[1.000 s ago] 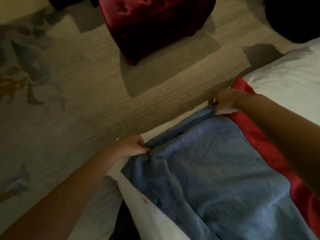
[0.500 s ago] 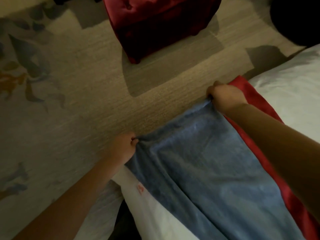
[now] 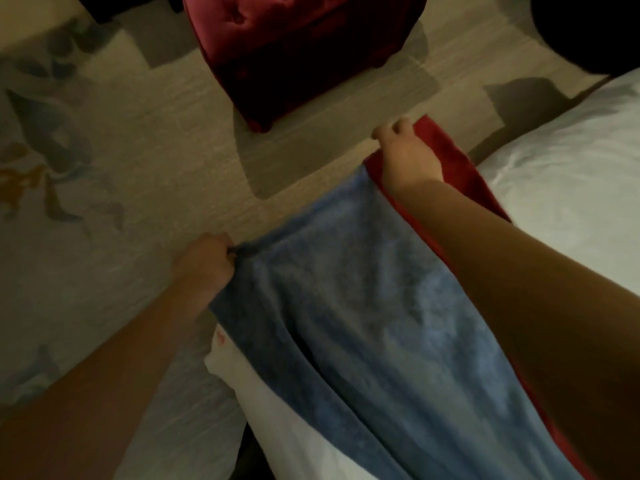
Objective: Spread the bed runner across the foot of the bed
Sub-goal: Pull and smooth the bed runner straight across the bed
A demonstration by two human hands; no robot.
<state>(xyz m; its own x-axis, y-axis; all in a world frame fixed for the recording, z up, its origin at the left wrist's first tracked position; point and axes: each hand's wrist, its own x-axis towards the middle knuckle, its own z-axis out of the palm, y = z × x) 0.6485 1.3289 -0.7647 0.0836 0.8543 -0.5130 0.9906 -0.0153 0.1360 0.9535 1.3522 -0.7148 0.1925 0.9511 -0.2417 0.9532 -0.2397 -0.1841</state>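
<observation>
**Bed runner being held out at its end by both hands**

The bed runner (image 3: pixel 363 306), blue on its upper face with a red band along its right side, is being held by its far end at the edge of the bed (image 3: pixel 571 188). Its left corner is being gripped by the left hand (image 3: pixel 207 263), whose fingers are being closed into a fist round a bunched bit of the blue cloth. The right corner is being held by the right hand (image 3: pixel 408 161), which is lying where the blue meets the red, with its fingers bent over the end edge. Between the two hands that edge is being stretched into a nearly straight line, just over the border between bed and floor. Long soft folds are running down the blue face towards the camera. White bedding is showing on both sides of the runner, to the right past the red band and to the lower left under the blue cloth. A dark red tufted stool (image 3: pixel 294 53) is standing on the patterned carpet (image 3: pixel 121 168), beyond the bed and well apart from both hands
</observation>
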